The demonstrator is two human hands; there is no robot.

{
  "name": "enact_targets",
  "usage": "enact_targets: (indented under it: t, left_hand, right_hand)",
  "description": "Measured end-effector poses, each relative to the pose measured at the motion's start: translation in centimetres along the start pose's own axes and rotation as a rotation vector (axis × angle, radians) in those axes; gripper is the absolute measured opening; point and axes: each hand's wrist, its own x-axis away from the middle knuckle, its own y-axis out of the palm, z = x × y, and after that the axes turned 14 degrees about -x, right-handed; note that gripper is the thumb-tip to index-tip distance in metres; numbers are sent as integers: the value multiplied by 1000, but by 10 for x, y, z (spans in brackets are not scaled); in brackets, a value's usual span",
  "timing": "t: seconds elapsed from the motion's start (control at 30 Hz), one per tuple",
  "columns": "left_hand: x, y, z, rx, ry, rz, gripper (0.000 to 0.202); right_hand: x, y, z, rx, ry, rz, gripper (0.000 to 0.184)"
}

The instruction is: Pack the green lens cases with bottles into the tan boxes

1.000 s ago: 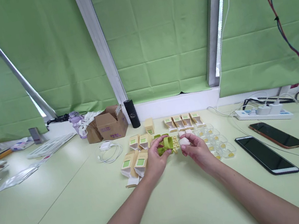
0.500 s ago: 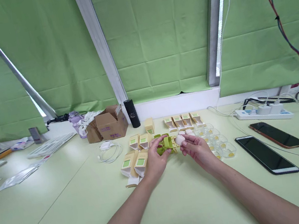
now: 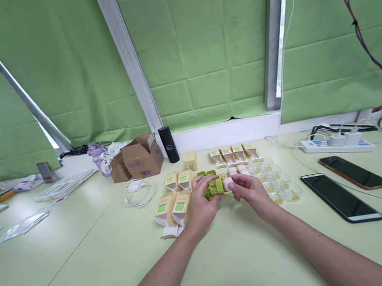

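Fingers of the left hand (image 3: 201, 206) gripped a green piece (image 3: 216, 187) as the right hand (image 3: 256, 193) pinched a white piece (image 3: 227, 184); both looked light, stiff, best held by the sides.

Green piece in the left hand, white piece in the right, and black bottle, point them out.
Green piece (image 3: 216, 187), head view: middle of its visible side.
White piece (image 3: 226, 183), head view: middle of its visible part.
Black bottle (image 3: 169, 145), head view: middle of its body.

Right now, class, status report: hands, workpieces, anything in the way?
Left hand holding green cylindrical piece. Right hand: white rounded piece, against green piece. Nothing visibly blocking; tan cardboard boxes beside left hand.
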Motion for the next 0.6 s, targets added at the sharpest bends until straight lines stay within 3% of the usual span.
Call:
enact_targets:
  t: [0.6]
  left_hand:
    - [0,-3,0,-178,103,-48,47]
  right_hand:
    - [2,2,-1,104,-8,-41,55]
